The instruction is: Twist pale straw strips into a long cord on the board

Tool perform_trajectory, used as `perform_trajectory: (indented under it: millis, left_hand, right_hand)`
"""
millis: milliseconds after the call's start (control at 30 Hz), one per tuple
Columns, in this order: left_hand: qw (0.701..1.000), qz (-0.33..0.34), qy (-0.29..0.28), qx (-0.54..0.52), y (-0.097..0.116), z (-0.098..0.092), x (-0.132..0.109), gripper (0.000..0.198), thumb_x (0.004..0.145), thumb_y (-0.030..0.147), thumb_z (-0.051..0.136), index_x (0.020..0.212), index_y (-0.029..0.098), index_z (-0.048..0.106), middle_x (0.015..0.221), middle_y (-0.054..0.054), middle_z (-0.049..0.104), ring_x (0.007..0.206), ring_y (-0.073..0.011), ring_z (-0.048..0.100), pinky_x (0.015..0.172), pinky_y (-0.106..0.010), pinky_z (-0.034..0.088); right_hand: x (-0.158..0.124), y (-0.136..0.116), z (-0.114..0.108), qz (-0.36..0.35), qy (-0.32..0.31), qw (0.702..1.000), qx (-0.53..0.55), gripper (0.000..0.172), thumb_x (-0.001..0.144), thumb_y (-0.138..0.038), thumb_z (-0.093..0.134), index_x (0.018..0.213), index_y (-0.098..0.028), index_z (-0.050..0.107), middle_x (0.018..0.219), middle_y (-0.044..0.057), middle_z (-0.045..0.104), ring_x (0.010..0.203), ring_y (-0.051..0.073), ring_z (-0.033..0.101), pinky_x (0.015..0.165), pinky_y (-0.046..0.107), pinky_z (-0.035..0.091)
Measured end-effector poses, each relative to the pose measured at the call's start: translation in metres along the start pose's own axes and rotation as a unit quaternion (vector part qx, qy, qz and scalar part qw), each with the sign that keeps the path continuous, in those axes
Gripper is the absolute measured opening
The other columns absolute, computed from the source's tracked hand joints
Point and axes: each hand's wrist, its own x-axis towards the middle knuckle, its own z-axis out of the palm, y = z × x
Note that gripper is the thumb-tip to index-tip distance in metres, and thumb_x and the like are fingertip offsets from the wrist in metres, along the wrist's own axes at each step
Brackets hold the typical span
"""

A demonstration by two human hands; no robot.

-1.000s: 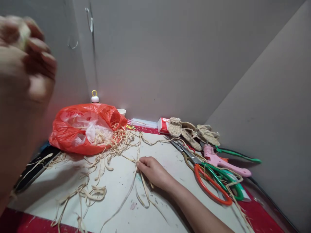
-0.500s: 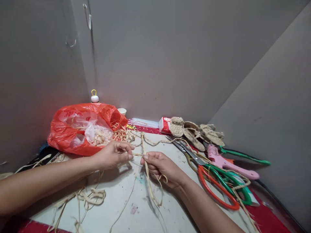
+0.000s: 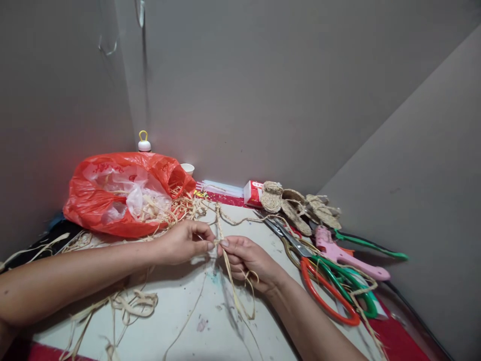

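Observation:
Pale straw strands (image 3: 233,291) hang from a thin braid (image 3: 219,220) that runs up to the far edge of the white board. My left hand (image 3: 191,241) pinches the strands at the braid's lower end, thumb against forefinger. Close beside it, my right hand (image 3: 244,258) pinches the same spot from the right, its other fingers curled, with a loop of strand hanging past them. The fingertips of both hands nearly touch and hide the exact crossing of the strands.
On the left lies a red plastic bag (image 3: 124,228) of straw, with loose strands (image 3: 137,303) below it. To the right are red-handled scissors (image 3: 326,296), green-handled scissors (image 3: 370,303), a pink glue gun (image 3: 361,263) and woven straw pieces (image 3: 272,198). A white cup (image 3: 187,169) stands behind.
My left hand has moved right, closing the gap to my right hand, which has stayed nearly in place. The camera view has shifted slightly.

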Motion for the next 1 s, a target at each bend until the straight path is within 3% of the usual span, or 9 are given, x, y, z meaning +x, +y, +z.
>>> perform_trajectory:
  millis: [133, 267, 433, 700, 1000]
  left_hand:
    - [0.985, -0.076, -0.064, -0.138, -0.007, 0.004, -0.001, 0.025, 0.076, 0.036, 0.064, 0.075, 0.013, 0.055, 0.071, 0.0, 0.06, 0.052, -0.0045, 0.043, 0.051, -0.019, 0.034]
    - [0.968, -0.102, -0.068, -0.221, -0.017, 0.014, -0.001, 0.034, 0.072, 0.044, 0.066, 0.076, 0.015, 0.05, 0.063, 0.001, 0.059, 0.045, -0.0055, 0.044, 0.044, -0.02, 0.03]
    - [0.972, -0.087, -0.054, -0.21, -0.02, 0.014, -0.002, 0.031, 0.073, 0.041, 0.067, 0.075, 0.013, 0.052, 0.07, 0.001, 0.061, 0.043, -0.0021, 0.036, 0.041, -0.018, 0.025]
    - [0.972, -0.075, -0.053, -0.217, -0.016, 0.01, -0.002, 0.027, 0.073, 0.036, 0.067, 0.073, 0.011, 0.057, 0.056, 0.004, 0.051, 0.044, -0.0029, 0.034, 0.044, -0.019, 0.024]
    - [0.986, -0.009, -0.049, -0.159, -0.026, 0.014, -0.002, 0.025, 0.077, 0.034, 0.063, 0.072, 0.012, 0.054, 0.067, 0.001, 0.056, 0.061, -0.0068, 0.049, 0.06, -0.02, 0.038]
  right_hand:
    - [0.001, 0.002, 0.0, 0.02, -0.001, 1.0, 0.01, 0.026, 0.077, -0.035, 0.067, 0.07, -0.013, 0.055, 0.044, -0.013, 0.022, 0.036, 0.0, 0.01, 0.032, 0.014, 0.009]
    - [0.001, 0.003, 0.001, 0.042, 0.006, 0.999, 0.009, 0.026, 0.076, -0.034, 0.068, 0.069, -0.012, 0.055, 0.042, -0.013, 0.023, 0.035, 0.0, 0.01, 0.031, 0.014, 0.008]
    - [0.0, 0.004, 0.003, 0.05, 0.012, 0.999, 0.013, 0.027, 0.074, -0.034, 0.069, 0.068, -0.012, 0.055, 0.042, -0.013, 0.024, 0.034, 0.0, 0.01, 0.031, 0.014, 0.008]
    - [-0.001, 0.002, 0.004, 0.054, 0.022, 0.998, -0.007, 0.03, 0.076, -0.039, 0.067, 0.068, -0.015, 0.05, 0.043, -0.013, 0.023, 0.036, 0.0, 0.01, 0.031, 0.012, 0.008]
    - [-0.001, 0.005, 0.0, 0.048, 0.008, 0.999, -0.004, 0.03, 0.078, -0.038, 0.065, 0.068, -0.015, 0.048, 0.046, -0.013, 0.021, 0.038, 0.001, 0.007, 0.033, 0.013, 0.008]
